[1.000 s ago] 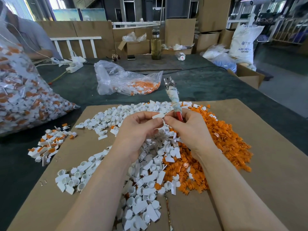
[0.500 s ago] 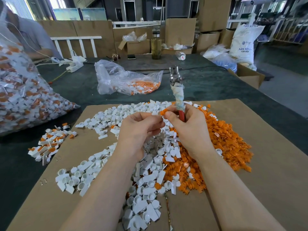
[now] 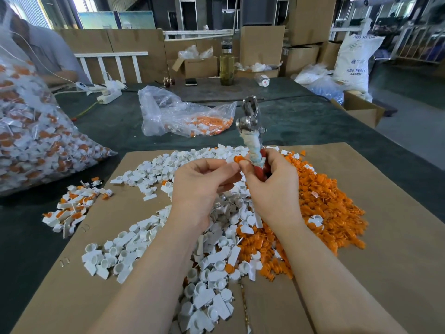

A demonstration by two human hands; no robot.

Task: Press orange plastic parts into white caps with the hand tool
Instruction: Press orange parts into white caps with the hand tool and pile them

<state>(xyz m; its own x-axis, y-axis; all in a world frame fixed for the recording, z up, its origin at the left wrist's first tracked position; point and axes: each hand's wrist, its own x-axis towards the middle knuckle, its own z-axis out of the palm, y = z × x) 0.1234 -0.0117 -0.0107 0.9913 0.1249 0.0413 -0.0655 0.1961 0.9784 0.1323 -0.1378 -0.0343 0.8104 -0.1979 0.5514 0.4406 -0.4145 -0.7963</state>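
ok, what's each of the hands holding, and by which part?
The right hand grips the hand tool by its red, cloth-wrapped handles, metal head up. The left hand pinches an orange part at its fingertips; any cap there is hidden.

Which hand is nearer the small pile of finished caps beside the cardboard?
Left. The left hand is over the white caps, toward that pile; the right hand is farther off, gripping the tool.

Bright daylight, wide-angle edge distortion

Bare cardboard (image 3: 385, 261) lies right of the orange heap (image 3: 325, 208) (white caps (image 3: 149, 249) crowd its left); bags (image 3: 187, 116) block beyond.
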